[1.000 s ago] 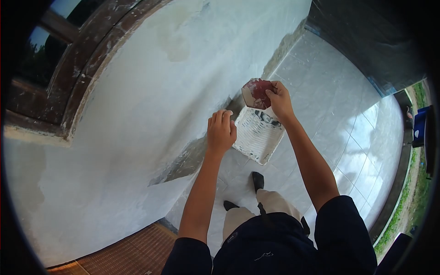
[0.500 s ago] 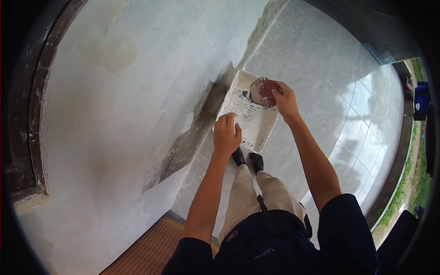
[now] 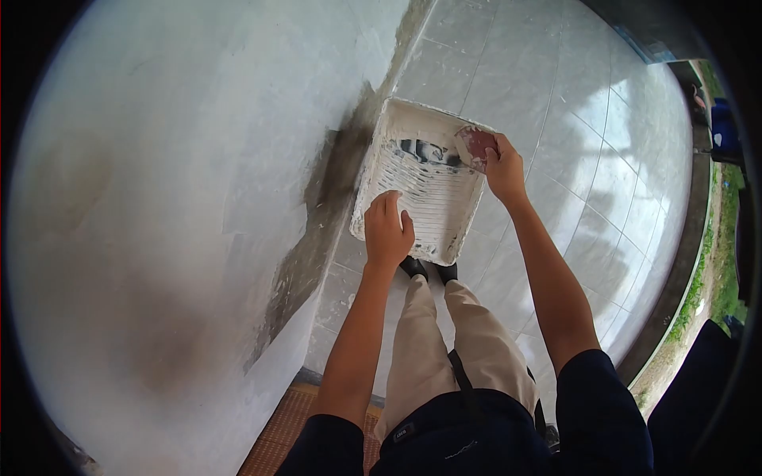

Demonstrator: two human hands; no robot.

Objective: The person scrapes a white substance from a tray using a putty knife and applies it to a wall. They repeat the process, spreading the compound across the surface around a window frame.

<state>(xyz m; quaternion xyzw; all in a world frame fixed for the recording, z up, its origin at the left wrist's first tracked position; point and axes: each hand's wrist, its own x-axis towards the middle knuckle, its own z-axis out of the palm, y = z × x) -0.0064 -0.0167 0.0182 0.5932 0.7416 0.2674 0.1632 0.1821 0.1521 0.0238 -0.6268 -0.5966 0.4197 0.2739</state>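
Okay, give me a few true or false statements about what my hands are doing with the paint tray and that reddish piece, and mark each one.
1. The right hand holds a reddish sanding pad. True.
2. The paint tray sits on a table. False: it lies on the tiled floor, by the wall.
3. The left hand holds a roller. False: it is empty, over the tray.
4. The tray is coated in white paint. True.

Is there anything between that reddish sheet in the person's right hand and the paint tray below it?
Nothing visible. The right hand holds the reddish sheet at the far right corner of the white paint tray. The left hand is apart, over the tray's near end.
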